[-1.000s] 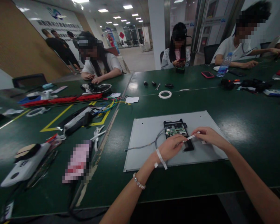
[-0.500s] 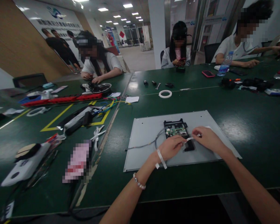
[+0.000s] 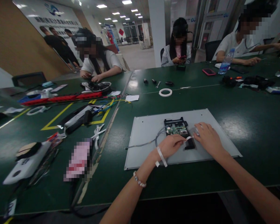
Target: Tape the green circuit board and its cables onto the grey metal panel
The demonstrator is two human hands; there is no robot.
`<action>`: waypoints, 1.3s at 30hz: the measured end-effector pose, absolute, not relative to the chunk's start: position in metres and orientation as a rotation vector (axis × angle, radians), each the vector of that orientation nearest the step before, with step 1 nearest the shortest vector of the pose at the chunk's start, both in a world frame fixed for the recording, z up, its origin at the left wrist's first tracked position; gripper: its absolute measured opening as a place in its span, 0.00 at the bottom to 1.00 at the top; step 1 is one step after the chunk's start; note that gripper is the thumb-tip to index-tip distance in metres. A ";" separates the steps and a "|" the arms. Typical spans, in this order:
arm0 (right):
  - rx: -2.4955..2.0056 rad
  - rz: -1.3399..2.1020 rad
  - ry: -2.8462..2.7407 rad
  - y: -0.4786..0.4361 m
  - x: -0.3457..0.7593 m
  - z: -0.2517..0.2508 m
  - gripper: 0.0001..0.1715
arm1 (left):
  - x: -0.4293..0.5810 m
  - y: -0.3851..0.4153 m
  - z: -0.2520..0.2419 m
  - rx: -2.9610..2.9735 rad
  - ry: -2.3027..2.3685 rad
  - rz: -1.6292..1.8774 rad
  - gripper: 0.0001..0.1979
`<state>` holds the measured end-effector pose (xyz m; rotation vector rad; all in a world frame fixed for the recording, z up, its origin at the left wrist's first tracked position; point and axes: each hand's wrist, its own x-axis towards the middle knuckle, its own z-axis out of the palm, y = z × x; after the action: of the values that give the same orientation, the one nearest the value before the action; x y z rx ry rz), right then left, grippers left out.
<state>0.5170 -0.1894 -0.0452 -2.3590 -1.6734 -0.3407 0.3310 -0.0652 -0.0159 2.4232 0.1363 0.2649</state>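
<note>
My left hand (image 3: pixel 170 145) is closed in a pinch on one end of a short white strip of tape (image 3: pixel 189 137). Beneath that strip is a black frame with a green circuit board (image 3: pixel 176 129), lying on a light grey panel (image 3: pixel 142 133). A thin grey cable (image 3: pixel 143 145) runs leftward from the board. My right hand (image 3: pixel 207 137) rests over the panel just right of the frame, fingers curled, fingertips close to the tape's other end. Something small and pale shows between its fingers, too small to name. Another white strip (image 3: pixel 162 157) sticks to my left wrist.
A tape roll (image 3: pixel 165 92) and a small wrench (image 3: pixel 158 84) lie beyond the panel. Left are a pink item (image 3: pixel 78 160), a white device (image 3: pixel 26 165) and cables. A phone (image 3: pixel 209 72) and water bottle (image 3: pixel 226 61) stand far right. Several people sit opposite.
My right hand has shifted slightly right and spread flatter over the panel, away from my left fingertips. My left hand keeps its pinch on the tape in nearly the same place.
</note>
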 end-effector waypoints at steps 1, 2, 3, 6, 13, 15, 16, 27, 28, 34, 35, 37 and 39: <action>-2.363 -0.342 -1.671 -0.190 0.517 -0.045 0.15 | 0.331 -0.065 -0.015 2.422 0.145 0.255 0.16; -2.366 -0.343 -1.666 -0.190 0.517 -0.046 0.15 | 0.331 -0.065 -0.014 2.419 0.151 0.243 0.16; -2.370 -0.342 -1.659 -0.191 0.518 -0.047 0.16 | 0.330 -0.064 -0.013 2.414 0.153 0.232 0.16; -2.380 -0.327 -1.642 -0.191 0.520 -0.050 0.16 | 0.328 -0.061 -0.013 2.381 0.135 0.199 0.15; -2.352 -0.257 -1.574 -0.190 0.530 -0.052 0.19 | 0.322 -0.052 -0.014 2.245 0.178 0.108 0.15; -2.291 -0.235 -1.532 -0.189 0.535 -0.050 0.20 | 0.322 -0.051 -0.015 2.173 0.214 0.094 0.13; -2.242 -0.223 -1.508 -0.189 0.537 -0.047 0.20 | 0.322 -0.051 -0.015 2.120 0.236 0.092 0.12; -1.592 0.637 -1.327 -0.189 0.433 0.019 0.13 | 0.322 -0.053 0.006 1.592 0.493 0.573 0.10; -1.556 0.711 -1.364 -0.188 0.420 0.023 0.12 | 0.322 -0.053 0.008 1.565 0.501 0.619 0.10; -1.469 0.905 -1.350 -0.175 0.381 0.023 0.12 | 0.318 -0.051 0.013 1.535 0.614 0.785 0.09; -1.451 0.921 -1.329 -0.174 0.379 0.022 0.12 | 0.318 -0.051 0.012 1.560 0.646 0.812 0.09; -1.408 0.958 -1.294 -0.174 0.378 0.020 0.10 | 0.318 -0.048 0.011 1.633 0.709 0.857 0.09; -1.360 0.993 -1.247 -0.177 0.380 0.024 0.08 | 0.318 -0.045 0.008 1.722 0.762 0.889 0.09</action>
<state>0.3799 -0.1769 0.0239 -1.3595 -1.2470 0.9926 0.3181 -0.0453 0.0080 1.7222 0.7622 0.8886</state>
